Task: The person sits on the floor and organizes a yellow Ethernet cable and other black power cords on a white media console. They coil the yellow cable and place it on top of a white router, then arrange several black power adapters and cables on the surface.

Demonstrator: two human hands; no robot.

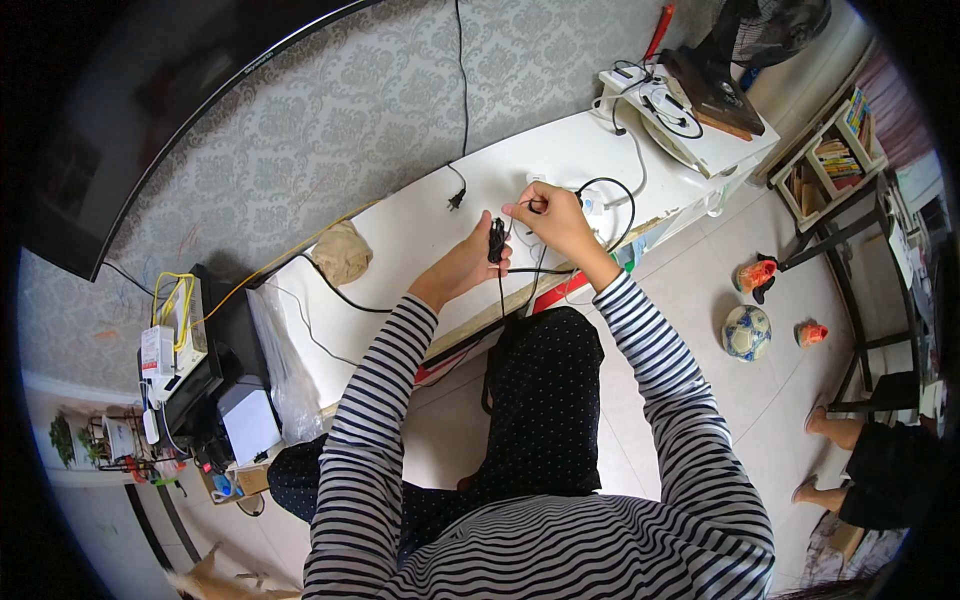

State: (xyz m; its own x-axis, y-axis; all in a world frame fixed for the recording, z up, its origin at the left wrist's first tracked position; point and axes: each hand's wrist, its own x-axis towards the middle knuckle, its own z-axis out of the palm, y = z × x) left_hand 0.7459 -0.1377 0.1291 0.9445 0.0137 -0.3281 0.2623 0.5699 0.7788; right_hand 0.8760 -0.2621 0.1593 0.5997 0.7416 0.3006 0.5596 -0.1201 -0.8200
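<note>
In my left hand [472, 262] is a small folded bundle of black cable [496, 240], pressed between thumb and fingers above the white tabletop [420, 225]. One strand of it hangs down toward my knees. My right hand [556, 217], to the right and slightly higher, pinches a thin length of dark cord between thumb and forefinger. Whether that cord belongs to the bundle is hard to tell. A black plug [457, 199] on a cord lies left of my hands. Beside my right wrist rest a white power strip [592, 201] and a looped black cable [631, 217].
A crumpled tan cloth bundle [342, 253] and clear plastic wrap [285, 367] lie on the left. A white stand [701, 120] carries cables and a fan [765, 34]. A television [172, 97] hangs upper left. A ball [746, 333] and another person's legs [832, 457] are on the right.
</note>
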